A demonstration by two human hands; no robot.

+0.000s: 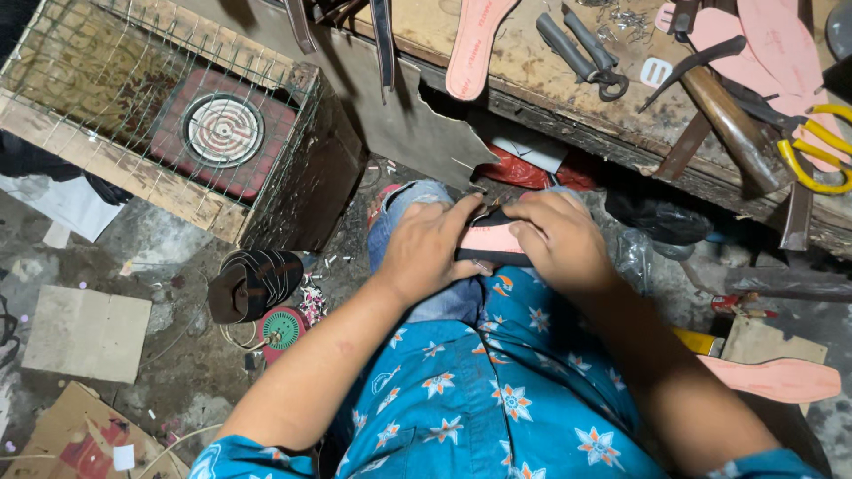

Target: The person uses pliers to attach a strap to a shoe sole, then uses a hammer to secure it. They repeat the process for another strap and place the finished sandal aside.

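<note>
head view, looking down past my blue star-print shirt (pixel 497 390) onto my lap. both my hands meet on one piece: a salmon-pink shoe insole (pixel 491 239) with a black layer along its edge, resting across my knees just in front of the workbench (pixel 550 84). my left hand (pixel 428 248) is closed around its left end, thumb stretched over the top, and my right hand (pixel 559 239) clasps the right end, fingers curled over it. the piece is pinned between them; neither hand is free.

as for progress, i judge the piece to be mid-work: pink and black already lie together, but i am pressing them by hand, so the joining looks unfinished. no upper or strap shows on it, and much of it is hidden under my fingers, so i cannot tell how well the edges line up.

what shows of it is flat, thin and matte, pink face up, with a dark rim at the near side.

around me: more pink insoles (pixel 475 44) on the bench, a hammer (pixel 732 124), yellow-handled scissors (pixel 821 146), pliers (pixel 586 49). another pink sole (pixel 781 380) lies by my right forearm. to the left, a wire-covered wooden box holds an electric coil heater (pixel 222 131), and a dark sandal (pixel 257 284) sits on the floor.
</note>
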